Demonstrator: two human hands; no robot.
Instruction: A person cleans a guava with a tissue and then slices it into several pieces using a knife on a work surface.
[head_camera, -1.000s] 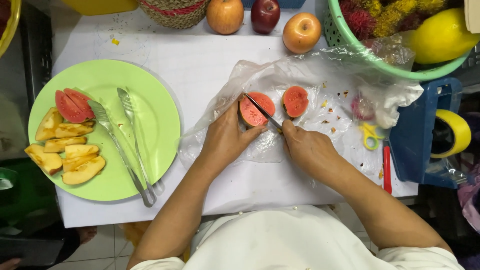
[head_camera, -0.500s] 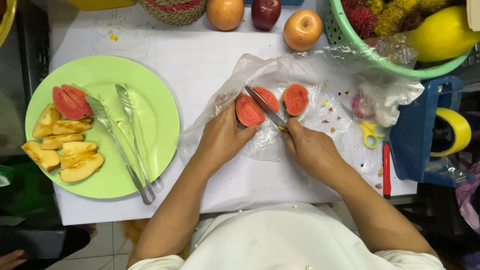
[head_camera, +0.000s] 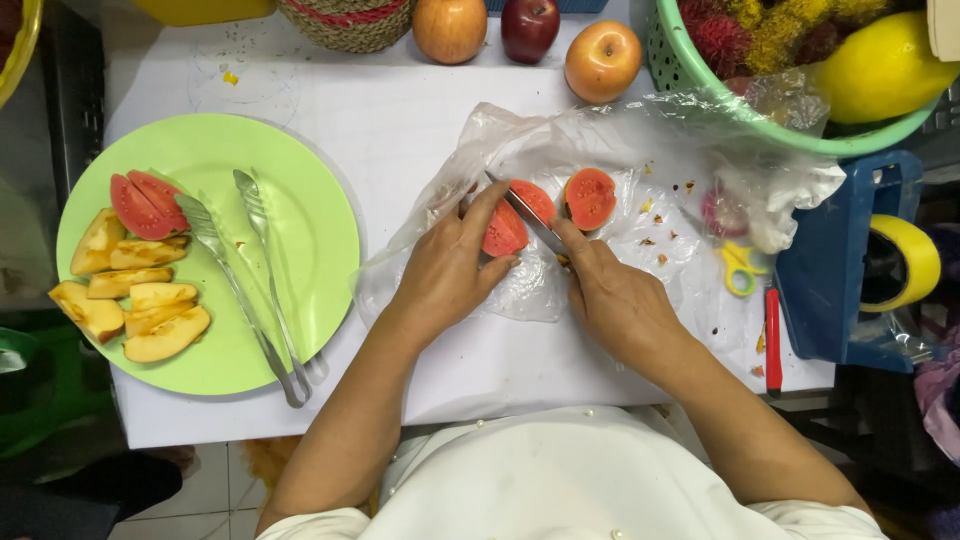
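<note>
Pinning a red guava half (head_camera: 505, 232) on the plastic sheet (head_camera: 640, 200), left hand (head_camera: 445, 270) steadies it; right hand (head_camera: 615, 295) grips knife (head_camera: 530, 215), blade in the flesh. 2nd half (head_camera: 590, 198) lies just beside. Plate (head_camera: 300, 250) holds slices, tongs (head_camera: 255, 280).

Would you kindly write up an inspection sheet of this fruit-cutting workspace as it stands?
Surface: white table, partly under a crumpled clear plastic sheet.
Job's things: red-fleshed fruit half being sliced by a slim knife; second red-fleshed half beside it.
Clutter: round green plate with fruit slices and metal tongs; three apples; green basket; small yellow scissors.
Hands: left hand steadies the fruit; right hand grips the knife.
Cables: nothing seen.
Surroundings: blue crate, yellow tape roll.
</note>
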